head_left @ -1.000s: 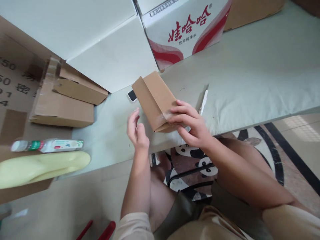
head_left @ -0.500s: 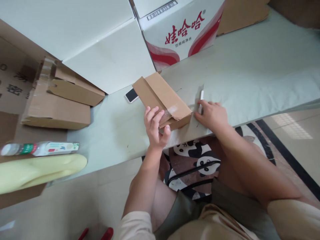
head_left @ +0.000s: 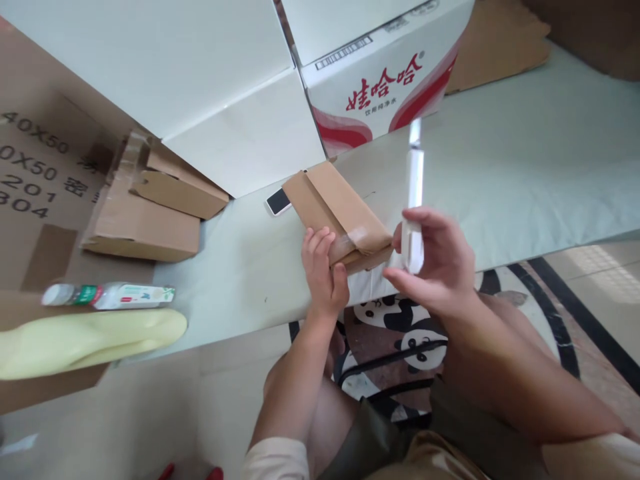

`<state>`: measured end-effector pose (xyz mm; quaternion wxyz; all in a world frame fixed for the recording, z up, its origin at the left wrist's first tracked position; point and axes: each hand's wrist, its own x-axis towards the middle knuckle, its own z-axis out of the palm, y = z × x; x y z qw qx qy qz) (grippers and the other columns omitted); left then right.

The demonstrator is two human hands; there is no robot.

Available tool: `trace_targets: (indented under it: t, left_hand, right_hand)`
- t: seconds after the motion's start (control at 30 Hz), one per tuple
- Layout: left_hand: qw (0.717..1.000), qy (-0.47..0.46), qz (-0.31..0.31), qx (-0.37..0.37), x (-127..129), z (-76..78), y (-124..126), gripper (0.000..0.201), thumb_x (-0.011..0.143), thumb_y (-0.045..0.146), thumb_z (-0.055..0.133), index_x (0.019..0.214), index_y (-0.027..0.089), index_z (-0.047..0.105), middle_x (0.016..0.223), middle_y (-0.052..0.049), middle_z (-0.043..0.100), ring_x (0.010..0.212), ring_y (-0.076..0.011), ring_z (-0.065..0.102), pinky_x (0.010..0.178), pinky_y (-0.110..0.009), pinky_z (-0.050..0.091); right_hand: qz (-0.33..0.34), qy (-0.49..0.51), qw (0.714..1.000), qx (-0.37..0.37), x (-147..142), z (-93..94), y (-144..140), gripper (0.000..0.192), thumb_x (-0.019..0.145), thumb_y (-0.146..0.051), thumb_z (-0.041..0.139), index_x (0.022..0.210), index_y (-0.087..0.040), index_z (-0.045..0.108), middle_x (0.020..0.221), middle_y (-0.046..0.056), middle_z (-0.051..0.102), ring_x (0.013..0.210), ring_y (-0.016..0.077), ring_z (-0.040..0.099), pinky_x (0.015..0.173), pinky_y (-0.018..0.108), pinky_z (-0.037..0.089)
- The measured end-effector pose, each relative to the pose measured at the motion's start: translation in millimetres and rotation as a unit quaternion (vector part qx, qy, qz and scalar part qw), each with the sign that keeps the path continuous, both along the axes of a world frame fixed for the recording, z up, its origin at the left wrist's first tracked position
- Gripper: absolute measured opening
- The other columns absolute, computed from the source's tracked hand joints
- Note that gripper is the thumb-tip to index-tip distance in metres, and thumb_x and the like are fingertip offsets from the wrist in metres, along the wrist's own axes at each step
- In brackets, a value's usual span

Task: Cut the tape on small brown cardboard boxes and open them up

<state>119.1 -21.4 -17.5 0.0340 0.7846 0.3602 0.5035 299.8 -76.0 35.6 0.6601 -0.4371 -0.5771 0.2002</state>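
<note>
A small brown cardboard box (head_left: 345,200) with a strip of clear tape across its flap lies on the table. My left hand (head_left: 325,270) grips its near left corner, fingers over the top and thumb against the side. In my right hand (head_left: 437,260) is a white utility knife (head_left: 415,183), raised above the table just right of the box. Its blade end points away from me, and the fingers and thumb hold the lower part of the handle. Partly hidden behind the box lies a dark-screened white phone (head_left: 278,201).
White cartons (head_left: 245,133) and a red-lettered carton (head_left: 377,97) line the back of the table (head_left: 525,167). To the left are brown boxes (head_left: 145,220), a plastic bottle (head_left: 130,296) and a pale yellow object (head_left: 95,337). Panda-patterned fabric (head_left: 420,347) shows below the table edge.
My right hand has picked up the utility knife from the table and lifted it. My left hand still holds the box. The view has shifted slightly.
</note>
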Motion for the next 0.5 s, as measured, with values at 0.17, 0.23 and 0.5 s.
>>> trace_targets:
  t: [0.17,0.23,0.5]
  left_hand:
    - [1.000,-0.021,0.015,-0.015,1.9,-7.4,0.6,0.045,0.104,0.039,0.029,0.138,0.022,0.052,0.135,-0.013,0.062,0.140,-0.0275,0.050,0.124,-0.056,0.033]
    - [0.999,-0.030,0.011,-0.001,2.9,-9.5,1.8,0.044,0.104,0.037,0.027,0.137,0.023,0.052,0.132,-0.012,0.063,0.135,-0.0262,0.054,0.124,-0.055,0.033]
    - [0.999,-0.027,0.021,-0.029,2.8,-7.0,-2.0,0.043,0.104,0.040,0.031,0.139,0.023,0.051,0.136,-0.013,0.060,0.144,-0.0267,0.045,0.124,-0.054,0.033]
  right_hand:
    - [-0.054,-0.147,0.987,0.032,-28.1,18.4,-25.5,0.020,0.090,-0.022,0.062,0.073,-0.025,0.051,0.053,-0.005,0.046,0.043,0.0098,0.040,0.043,0.026,0.033]
    - [-0.037,-0.191,0.978,0.074,-35.8,15.5,-27.8,0.021,0.089,-0.015,0.058,0.071,-0.024,0.053,0.050,-0.006,0.045,0.043,0.0093,0.039,0.045,0.027,0.032]
    - [-0.100,-0.242,0.960,0.095,-43.2,1.3,-23.2,0.015,0.086,-0.009,0.061,0.092,-0.023,0.066,0.054,-0.006,0.047,0.050,0.0104,0.036,0.049,0.029,0.030]
